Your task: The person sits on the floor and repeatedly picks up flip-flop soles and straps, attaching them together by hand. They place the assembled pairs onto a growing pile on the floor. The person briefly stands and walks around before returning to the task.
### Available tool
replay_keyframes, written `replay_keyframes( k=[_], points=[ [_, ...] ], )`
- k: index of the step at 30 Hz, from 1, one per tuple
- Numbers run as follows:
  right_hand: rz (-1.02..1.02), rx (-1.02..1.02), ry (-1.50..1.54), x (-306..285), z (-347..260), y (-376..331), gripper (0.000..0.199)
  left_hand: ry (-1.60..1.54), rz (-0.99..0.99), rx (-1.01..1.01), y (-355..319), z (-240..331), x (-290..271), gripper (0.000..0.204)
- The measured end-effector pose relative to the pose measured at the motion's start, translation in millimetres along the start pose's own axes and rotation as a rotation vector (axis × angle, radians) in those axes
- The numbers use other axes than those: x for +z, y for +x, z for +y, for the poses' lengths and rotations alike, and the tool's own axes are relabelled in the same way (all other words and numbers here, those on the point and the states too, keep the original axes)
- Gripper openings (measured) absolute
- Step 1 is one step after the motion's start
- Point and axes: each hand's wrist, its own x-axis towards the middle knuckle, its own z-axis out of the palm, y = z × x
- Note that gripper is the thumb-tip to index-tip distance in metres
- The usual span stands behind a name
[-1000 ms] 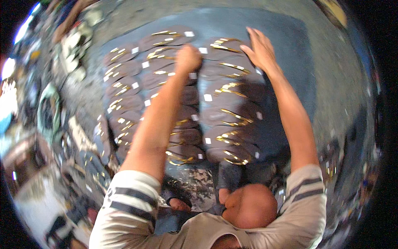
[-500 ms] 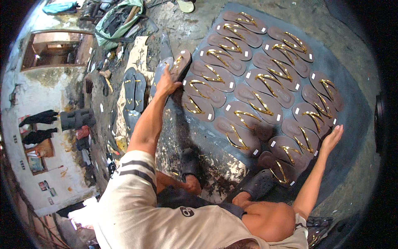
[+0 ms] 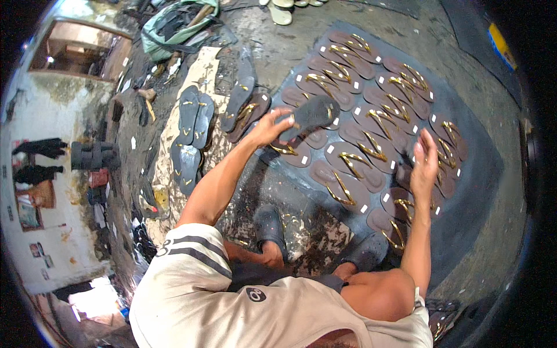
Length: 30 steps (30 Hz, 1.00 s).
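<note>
In my left hand (image 3: 268,129) is a dark flip-flop (image 3: 316,116), gripped at its near end and held above the sheet with its dark underside up. Beneath and beyond it, brown flip-flops (image 3: 355,162) with gold straps and small white stickers lie in overlapping rows on a blue-grey sheet (image 3: 480,156). My right hand (image 3: 425,162) hovers over the right-hand rows, fingers stretched out and nothing in them. Left of my left hand, a brown flip-flop (image 3: 255,113) with a gold strap lies beside a dark upturned one (image 3: 239,95).
More dark upturned flip-flops (image 3: 188,165) rest on a torn beige strip (image 3: 206,66) at left. A green sack (image 3: 154,46) of scraps stands farther back. My feet, in dark clogs (image 3: 270,223), are at the sheet's near edge. Pale soles (image 3: 280,13) lie at the far edge.
My left hand has moved right from the flip-flops at the left and now carries a dark one over the sheet. My right hand has moved from the sheet's right side inward over the rows.
</note>
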Motion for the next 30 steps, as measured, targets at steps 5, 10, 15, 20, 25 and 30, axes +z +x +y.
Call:
replay_keyframes(
  k=[5,10,15,20,25,30],
  points=[
    [0.100,0.148,-0.034,-24,7,-22,0.038,0.380,0.560,0.210,35,-43,-108,0.052],
    [0.114,0.095,-0.046,-17,-1,-21,0.037,0.751,0.630,-0.138,23,-115,-206,0.105],
    [0.176,0.047,-0.187,-44,-12,-29,0.040,0.994,0.615,0.331,-1,-95,-115,0.078],
    [0.156,-0.031,-0.232,-21,-22,-31,0.037,0.812,0.879,0.557,3,-92,-150,0.016],
    [0.090,-0.019,-0.118,11,-46,-21,0.036,0.921,0.617,0.272,7,-100,-135,0.044],
    [0.020,-0.085,-0.095,31,-56,-22,0.035,0.940,0.752,0.192,3,-122,-149,0.023]
  ],
)
